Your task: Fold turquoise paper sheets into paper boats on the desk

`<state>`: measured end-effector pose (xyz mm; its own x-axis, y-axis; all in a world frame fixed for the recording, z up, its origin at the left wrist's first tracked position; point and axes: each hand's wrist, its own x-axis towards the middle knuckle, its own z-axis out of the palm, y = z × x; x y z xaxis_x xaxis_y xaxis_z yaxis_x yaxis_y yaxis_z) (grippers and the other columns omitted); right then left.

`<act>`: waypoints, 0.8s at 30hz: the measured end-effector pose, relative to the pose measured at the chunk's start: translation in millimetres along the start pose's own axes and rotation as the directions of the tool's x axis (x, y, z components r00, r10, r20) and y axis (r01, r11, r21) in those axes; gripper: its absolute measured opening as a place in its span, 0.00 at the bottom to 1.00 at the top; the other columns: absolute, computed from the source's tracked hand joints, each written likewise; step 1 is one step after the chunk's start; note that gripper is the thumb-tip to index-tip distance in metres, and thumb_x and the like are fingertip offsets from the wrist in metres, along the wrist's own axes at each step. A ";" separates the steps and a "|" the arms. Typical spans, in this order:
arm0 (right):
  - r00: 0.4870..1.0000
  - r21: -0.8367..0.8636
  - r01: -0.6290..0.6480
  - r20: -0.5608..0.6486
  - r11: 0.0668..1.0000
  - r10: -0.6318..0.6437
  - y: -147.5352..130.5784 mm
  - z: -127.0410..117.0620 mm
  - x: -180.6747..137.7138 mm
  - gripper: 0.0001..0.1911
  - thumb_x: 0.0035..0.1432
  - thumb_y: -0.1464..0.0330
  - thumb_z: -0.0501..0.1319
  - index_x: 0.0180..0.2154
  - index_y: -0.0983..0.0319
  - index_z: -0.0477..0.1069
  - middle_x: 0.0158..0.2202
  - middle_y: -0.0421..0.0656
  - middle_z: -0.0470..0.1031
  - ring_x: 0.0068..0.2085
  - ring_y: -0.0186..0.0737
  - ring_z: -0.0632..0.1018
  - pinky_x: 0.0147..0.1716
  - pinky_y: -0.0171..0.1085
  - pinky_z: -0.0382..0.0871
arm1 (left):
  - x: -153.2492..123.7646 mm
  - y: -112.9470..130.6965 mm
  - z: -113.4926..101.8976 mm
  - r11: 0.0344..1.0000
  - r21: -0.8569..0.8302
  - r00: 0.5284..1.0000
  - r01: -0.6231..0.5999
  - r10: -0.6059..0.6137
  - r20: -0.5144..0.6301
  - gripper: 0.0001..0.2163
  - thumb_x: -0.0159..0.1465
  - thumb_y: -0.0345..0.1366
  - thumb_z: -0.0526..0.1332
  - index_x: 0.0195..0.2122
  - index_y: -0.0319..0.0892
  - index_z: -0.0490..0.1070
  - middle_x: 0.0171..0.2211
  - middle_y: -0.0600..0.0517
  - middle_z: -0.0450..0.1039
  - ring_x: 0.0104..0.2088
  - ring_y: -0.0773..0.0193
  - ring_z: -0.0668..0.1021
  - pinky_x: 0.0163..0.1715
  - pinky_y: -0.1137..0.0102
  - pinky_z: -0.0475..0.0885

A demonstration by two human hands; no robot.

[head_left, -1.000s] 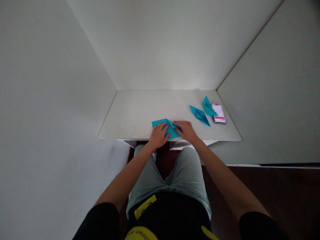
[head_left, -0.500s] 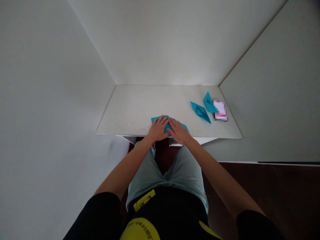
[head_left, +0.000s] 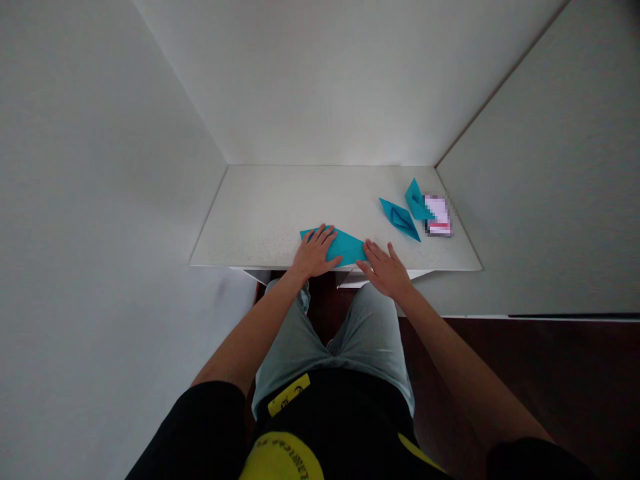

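Observation:
A folded sheet of blue paper lies flat near the front edge of the white shelf. My left hand rests on its left part, palm down with the fingers stretched out. Over the paper's right end lies my right hand, flat, thumb and fingers apart, covering that corner. Part of the left end is hidden under my left hand. To the right, a blue paper boat sits apart from both hands, and a second paper boat stands just behind it.
A pixelated pinkish-white flat object lies at the shelf's right end, partly overlapped by the second boat. The white shelf is bounded by walls at the back, left and right. My legs are under its front edge.
My right hand has slid right along the paper from beside my left hand to the right end, uncovering the middle. The left hand has stayed nearly in place.

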<state>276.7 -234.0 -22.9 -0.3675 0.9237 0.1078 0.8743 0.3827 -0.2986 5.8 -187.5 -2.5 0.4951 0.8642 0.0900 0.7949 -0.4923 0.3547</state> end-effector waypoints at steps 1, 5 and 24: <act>1.000 -0.001 -0.006 -0.001 1.000 0.006 1.5 -2.0 2.0 0.40 0.80 0.47 0.46 0.77 0.67 0.63 0.77 0.61 0.63 0.78 0.65 0.66 0.79 0.73 0.43 | 0.3 -0.8 0.0 1.000 -0.001 1.000 -0.004 0.004 0.001 0.35 0.74 0.53 0.61 0.78 0.44 0.63 0.81 0.43 0.56 0.82 0.44 0.55 0.80 0.46 0.49; 0.999 0.058 0.042 0.015 0.997 -0.043 -3.8 -0.6 27.9 0.37 0.80 0.49 0.47 0.78 0.64 0.62 0.79 0.57 0.60 0.80 0.61 0.61 0.80 0.71 0.44 | 3.2 -6.7 -0.3 0.999 -0.023 0.999 -0.027 0.028 0.031 0.35 0.73 0.53 0.63 0.78 0.45 0.63 0.81 0.42 0.56 0.82 0.43 0.55 0.80 0.45 0.48; 0.991 0.118 0.132 -0.022 0.984 -0.131 -16.3 19.2 45.3 0.34 0.80 0.52 0.50 0.78 0.59 0.63 0.79 0.51 0.63 0.79 0.56 0.65 0.81 0.67 0.43 | 10.4 -34.7 -43.1 0.868 -0.367 0.920 0.333 -0.384 -0.073 0.16 0.67 0.43 0.71 0.53 0.43 0.77 0.52 0.42 0.84 0.55 0.48 0.83 0.62 0.54 0.72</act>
<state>239.7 -198.7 -31.3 -0.4715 0.8659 0.1669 0.7742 0.4970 -0.3919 -31.8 -156.9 26.3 0.1244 0.9921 0.0149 0.7266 -0.1013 0.6795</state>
